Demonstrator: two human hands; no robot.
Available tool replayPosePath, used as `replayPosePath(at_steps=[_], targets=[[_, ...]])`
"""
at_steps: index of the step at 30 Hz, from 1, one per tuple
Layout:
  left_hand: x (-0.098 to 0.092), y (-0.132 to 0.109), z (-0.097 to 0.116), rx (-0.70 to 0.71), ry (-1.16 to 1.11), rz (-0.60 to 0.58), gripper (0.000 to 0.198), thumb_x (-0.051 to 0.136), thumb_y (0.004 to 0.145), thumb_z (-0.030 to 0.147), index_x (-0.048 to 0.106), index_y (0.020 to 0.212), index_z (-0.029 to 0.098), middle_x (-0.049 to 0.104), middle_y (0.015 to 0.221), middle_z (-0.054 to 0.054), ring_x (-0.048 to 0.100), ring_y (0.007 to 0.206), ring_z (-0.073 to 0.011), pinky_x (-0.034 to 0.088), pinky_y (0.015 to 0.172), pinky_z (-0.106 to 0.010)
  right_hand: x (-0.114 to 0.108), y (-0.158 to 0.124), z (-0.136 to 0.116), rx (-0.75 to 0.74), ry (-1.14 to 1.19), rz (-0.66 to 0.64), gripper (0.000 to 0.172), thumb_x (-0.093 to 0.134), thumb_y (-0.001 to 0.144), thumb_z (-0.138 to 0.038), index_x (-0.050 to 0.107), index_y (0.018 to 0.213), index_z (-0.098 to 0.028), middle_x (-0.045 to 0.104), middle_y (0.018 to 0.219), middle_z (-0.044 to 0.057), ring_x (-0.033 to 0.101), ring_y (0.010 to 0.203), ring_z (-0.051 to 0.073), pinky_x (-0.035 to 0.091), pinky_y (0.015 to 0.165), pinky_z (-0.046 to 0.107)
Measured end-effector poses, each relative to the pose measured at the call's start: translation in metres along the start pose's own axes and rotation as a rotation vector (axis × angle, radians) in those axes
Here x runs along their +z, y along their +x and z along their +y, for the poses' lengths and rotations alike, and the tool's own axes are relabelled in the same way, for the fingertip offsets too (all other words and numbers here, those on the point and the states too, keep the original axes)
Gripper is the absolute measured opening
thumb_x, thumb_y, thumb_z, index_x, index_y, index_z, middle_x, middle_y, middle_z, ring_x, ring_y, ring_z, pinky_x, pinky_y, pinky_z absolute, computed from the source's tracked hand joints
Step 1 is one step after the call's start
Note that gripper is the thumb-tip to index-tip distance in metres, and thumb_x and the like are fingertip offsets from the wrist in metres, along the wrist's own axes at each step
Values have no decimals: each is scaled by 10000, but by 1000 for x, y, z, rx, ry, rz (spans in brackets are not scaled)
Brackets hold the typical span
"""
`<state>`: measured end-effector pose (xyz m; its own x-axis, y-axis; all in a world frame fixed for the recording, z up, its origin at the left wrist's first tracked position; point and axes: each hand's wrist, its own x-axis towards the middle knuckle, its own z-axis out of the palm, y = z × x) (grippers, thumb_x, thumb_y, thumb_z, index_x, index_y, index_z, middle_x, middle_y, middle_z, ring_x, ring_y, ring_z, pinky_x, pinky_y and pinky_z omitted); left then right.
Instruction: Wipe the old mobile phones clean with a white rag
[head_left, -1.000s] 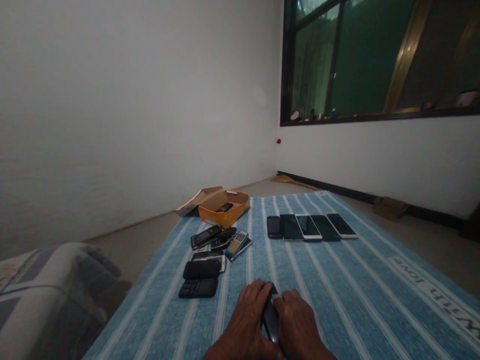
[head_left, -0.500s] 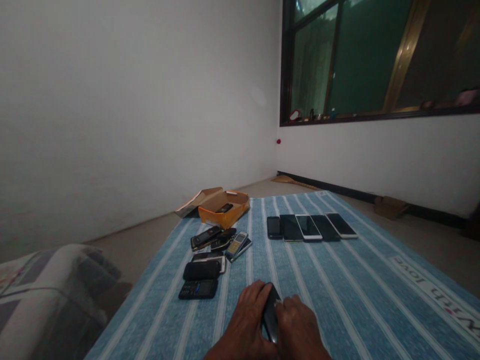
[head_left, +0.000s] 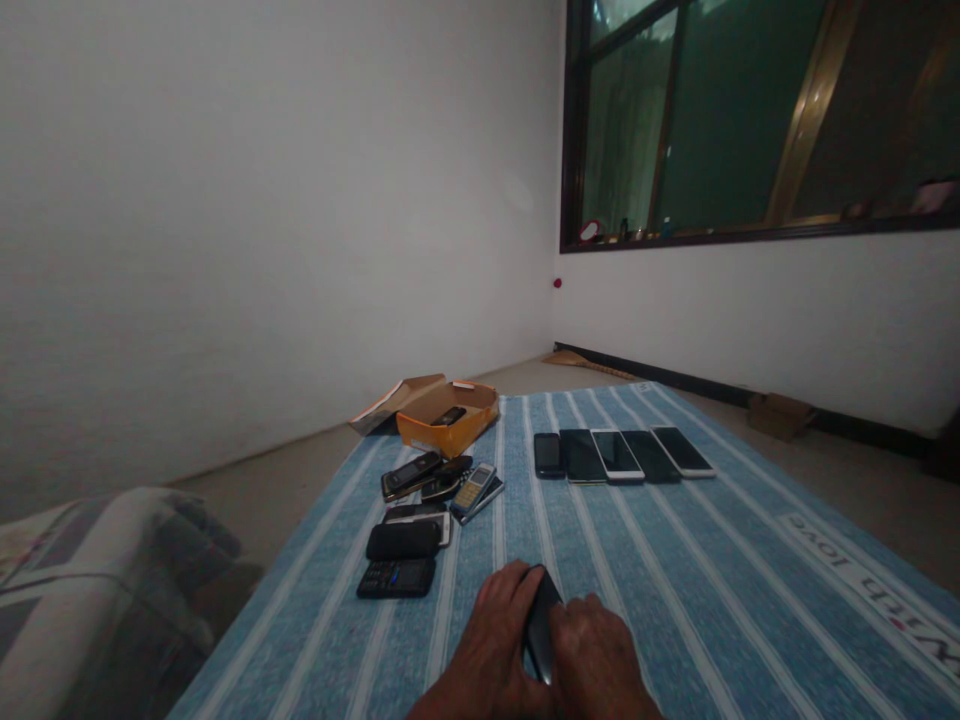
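Observation:
Near the front of the striped cloth, my left hand (head_left: 493,645) is closed around a dark mobile phone (head_left: 541,625) that is tipped up on its side. My right hand (head_left: 598,655), fingers curled, presses against the phone's other side; whether it pinches anything else is hidden. To the left lie a black keypad phone (head_left: 396,578) and a black phone (head_left: 403,541) behind it. Further back is a loose pile with a gold-and-silver keypad phone (head_left: 475,487) and a dark phone (head_left: 411,475). Several phones lie side by side at the right, among them a white smartphone (head_left: 617,455).
An open orange box (head_left: 435,440) with a phone inside stands at the back left, its lid (head_left: 394,402) leaning beside it. The blue striped cloth (head_left: 660,600) covers the surface. A draped fabric heap (head_left: 97,600) is at the far left, with a white wall (head_left: 285,220) behind.
My right hand has shifted slightly on the phone, and a small pale spot beside its fingers no longer shows. My left hand and the other phones keep their places.

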<state>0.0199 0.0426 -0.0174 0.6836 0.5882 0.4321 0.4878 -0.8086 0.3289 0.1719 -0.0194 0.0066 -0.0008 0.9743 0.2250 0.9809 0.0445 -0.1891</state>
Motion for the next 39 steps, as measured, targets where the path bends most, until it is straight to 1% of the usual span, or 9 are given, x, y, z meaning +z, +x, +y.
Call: replayPosePath(at_steps=[5,8,15,18,22,25,28,32,39], targets=[[5,-3,-4,-1,-8,8,1171,830,588,574,179,1516,283,457,1434,-181,453,1307,-424,402,1067,-606,11,2,1,5,56,97,275,557,796,-68,686,1020,-162,681,911,117,622,894,268,423,812,359],[6,-5,-6,-10,-5,-3,1225,846,549,605,165,1518,291,434,1451,-190,438,1315,-442,393,1066,-623,14,4,2,-8,61,110,299,559,782,-53,683,1029,-166,679,923,116,619,904,272,419,823,368],[3,-2,-3,14,-3,-1,1146,806,624,581,156,1514,266,446,1432,-197,447,1309,-431,397,1063,-612,0,-1,1,15,-37,-39,213,585,740,-70,706,898,-146,707,840,137,652,858,276,454,764,351],[2,-1,-2,9,2,2,1125,807,625,573,183,1510,269,454,1431,-192,456,1303,-432,401,1060,-612,2,-2,1,26,-16,21,225,558,764,-57,704,905,-154,702,851,126,648,852,272,459,748,349],[2,-2,-3,5,1,11,1141,816,610,586,189,1511,277,451,1437,-189,453,1308,-429,398,1071,-600,13,2,1,-9,13,109,317,534,781,-24,697,1014,-166,689,908,108,628,878,266,457,780,364],[2,-3,-4,13,4,4,1200,815,579,642,160,1513,271,453,1429,-202,458,1302,-435,403,1066,-605,16,4,0,-22,15,122,350,542,775,-15,687,1060,-159,687,936,115,620,917,272,455,819,378],[3,-2,-4,26,17,2,1191,789,601,665,128,1511,272,455,1420,-209,463,1297,-438,408,1053,-617,11,4,0,-4,-9,63,292,570,755,-27,702,989,-140,693,931,135,627,908,275,456,818,380],[5,-2,-4,47,28,26,1145,785,650,584,103,1516,273,447,1431,-198,463,1300,-426,405,1059,-607,4,-1,-1,29,-27,14,201,592,734,-38,707,869,-134,698,852,130,640,860,274,458,756,359],[10,-4,-6,39,42,28,1161,823,613,535,131,1503,257,438,1428,-213,465,1291,-440,424,1029,-640,20,1,0,-38,-4,230,307,604,754,-34,695,1015,-168,678,869,83,604,834,248,440,765,350]])
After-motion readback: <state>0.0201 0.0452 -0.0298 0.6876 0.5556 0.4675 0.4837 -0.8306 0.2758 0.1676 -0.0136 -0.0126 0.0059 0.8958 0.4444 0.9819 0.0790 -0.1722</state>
